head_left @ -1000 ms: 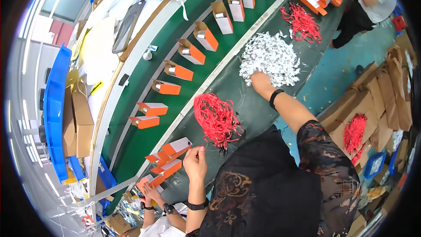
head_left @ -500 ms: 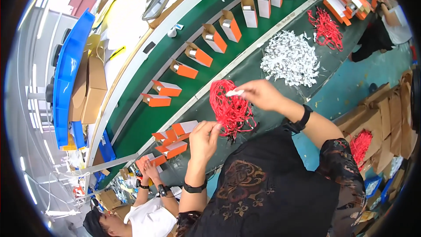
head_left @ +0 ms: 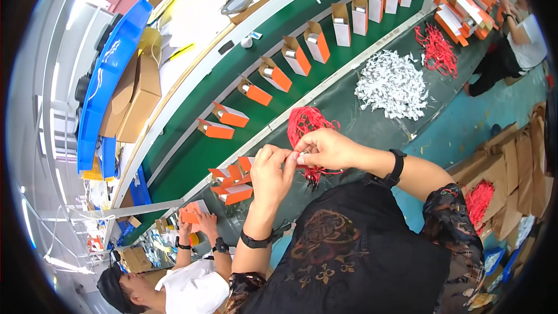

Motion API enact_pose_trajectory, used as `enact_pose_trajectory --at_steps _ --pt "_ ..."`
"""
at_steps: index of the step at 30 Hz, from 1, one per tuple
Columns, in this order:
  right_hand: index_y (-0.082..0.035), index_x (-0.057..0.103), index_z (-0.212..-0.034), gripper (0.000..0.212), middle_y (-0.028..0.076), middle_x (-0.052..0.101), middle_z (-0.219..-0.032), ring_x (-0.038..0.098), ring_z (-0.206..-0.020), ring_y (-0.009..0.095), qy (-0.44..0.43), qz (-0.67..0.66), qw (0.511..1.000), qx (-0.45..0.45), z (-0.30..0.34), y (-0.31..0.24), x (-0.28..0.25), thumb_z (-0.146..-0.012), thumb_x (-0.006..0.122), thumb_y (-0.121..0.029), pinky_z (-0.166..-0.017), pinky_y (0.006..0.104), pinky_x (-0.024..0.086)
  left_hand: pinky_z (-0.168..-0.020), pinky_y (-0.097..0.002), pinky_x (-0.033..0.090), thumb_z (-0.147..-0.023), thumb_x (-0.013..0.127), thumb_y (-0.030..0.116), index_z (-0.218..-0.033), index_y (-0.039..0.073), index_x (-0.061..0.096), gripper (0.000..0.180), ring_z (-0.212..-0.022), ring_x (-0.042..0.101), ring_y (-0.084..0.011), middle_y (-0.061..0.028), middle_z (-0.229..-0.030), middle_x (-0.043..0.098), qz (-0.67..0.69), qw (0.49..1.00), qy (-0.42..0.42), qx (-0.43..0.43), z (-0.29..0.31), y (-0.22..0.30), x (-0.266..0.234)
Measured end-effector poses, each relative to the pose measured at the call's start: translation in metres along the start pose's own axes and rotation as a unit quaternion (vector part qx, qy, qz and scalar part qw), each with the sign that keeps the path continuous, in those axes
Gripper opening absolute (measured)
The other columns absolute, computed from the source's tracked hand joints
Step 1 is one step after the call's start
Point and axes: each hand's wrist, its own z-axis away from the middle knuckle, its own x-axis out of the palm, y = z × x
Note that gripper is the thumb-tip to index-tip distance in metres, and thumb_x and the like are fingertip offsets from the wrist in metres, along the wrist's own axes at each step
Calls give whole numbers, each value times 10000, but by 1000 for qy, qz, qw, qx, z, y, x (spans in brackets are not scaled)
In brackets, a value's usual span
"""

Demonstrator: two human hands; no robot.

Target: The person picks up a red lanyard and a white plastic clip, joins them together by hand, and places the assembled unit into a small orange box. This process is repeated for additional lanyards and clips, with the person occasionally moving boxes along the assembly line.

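My left hand and my right hand meet fingertip to fingertip above the dark bench. A small white piece sits pinched in my right fingers, against my left fingertips. My left thumb and forefinger are closed too; what they grip is mostly hidden, though a hint of red shows there. Just behind and partly under my hands lies a bundle of red cords with dark ends. To the right, a heap of small white looped pieces is spread on the bench.
Open orange-and-white boxes line the green conveyor beyond the bench rail. More boxes stand left of my hands. A co-worker's hands handle a box at lower left. More red cords and another person are at far right.
My right hand has moved left and down with the white piece until it meets my left hand. The co-worker at lower left has raised a box slightly. The whole view has shifted a little.
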Motion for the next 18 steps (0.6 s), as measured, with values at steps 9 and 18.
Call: enact_pose_trajectory --at_steps 9,18 --pt "-32 707 -916 159 82 666 -717 654 -668 146 -80 152 984 43 8 -39 -5 -839 732 -169 -638 337 505 -739 -338 474 -930 655 151 -876 27 628 138 -798 591 -193 -68 -889 633 222 974 -27 38 19 -51 20" --pt "26 674 -939 92 66 696 -807 652 -699 104 102 -7 989 -106 -2 -38 25 -876 702 -36 -611 251 516 -616 -277 462 -1070 377 340 -1142 39 578 368 -640 542 -133 -58 -827 627 733 602 121 -291 40 6 69"
